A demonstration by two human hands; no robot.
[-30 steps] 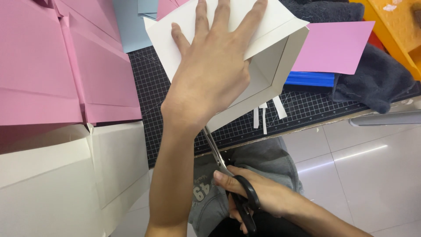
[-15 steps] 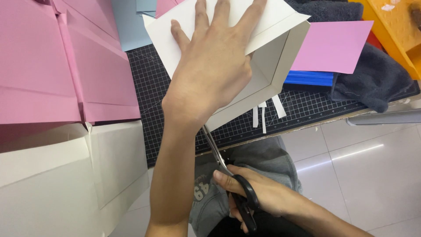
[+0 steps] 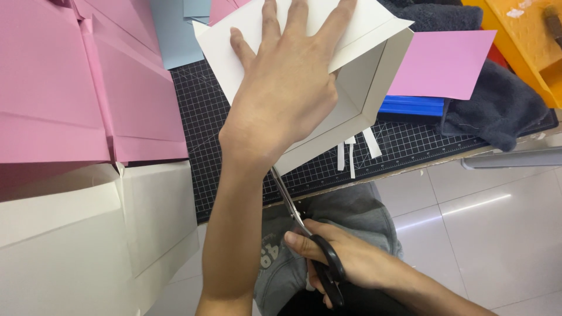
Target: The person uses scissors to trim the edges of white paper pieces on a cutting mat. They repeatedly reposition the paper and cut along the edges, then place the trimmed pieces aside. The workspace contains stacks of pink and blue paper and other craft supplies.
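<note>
Head view: left hand (image 3: 287, 93) flat on white folded card (image 3: 363, 76), right hand (image 3: 345, 263) grip closed around scissors (image 3: 304, 234).

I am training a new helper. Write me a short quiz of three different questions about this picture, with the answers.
1. True or false: the left hand lies flat on the folded white card.
2. Which tool does the right hand hold? A) a knife B) black-handled scissors C) a ruler
3. Fill in: the thin white paper strips lie on the black gridded ______.

Key
1. True: its fingers are spread over the card's top face.
2. B: the scissors point up toward the card's lower edge.
3. Cutting mat.
</note>
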